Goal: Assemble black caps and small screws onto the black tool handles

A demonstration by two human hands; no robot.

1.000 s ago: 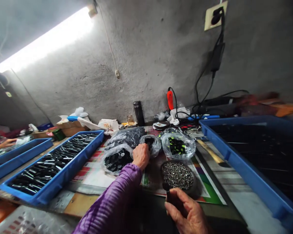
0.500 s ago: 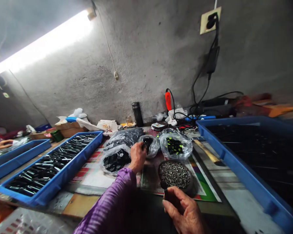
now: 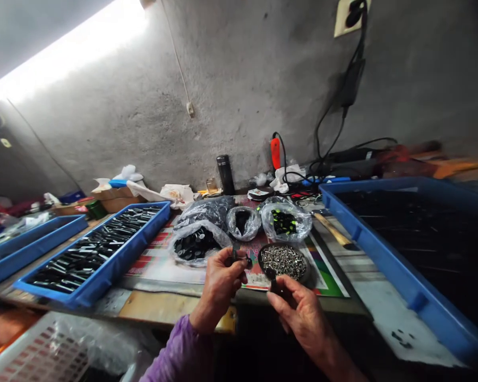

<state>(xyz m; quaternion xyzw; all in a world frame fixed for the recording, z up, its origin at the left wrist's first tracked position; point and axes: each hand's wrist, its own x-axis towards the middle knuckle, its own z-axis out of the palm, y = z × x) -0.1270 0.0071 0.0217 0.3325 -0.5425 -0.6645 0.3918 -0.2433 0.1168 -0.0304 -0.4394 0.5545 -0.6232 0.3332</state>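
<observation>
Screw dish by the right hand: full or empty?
Full: silver screws lie heaped across the round dish, hiding its floor, just beyond the right hand.

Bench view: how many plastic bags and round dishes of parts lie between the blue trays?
Plastic bags: 4
Round dishes: 1
Total: 5
</observation>
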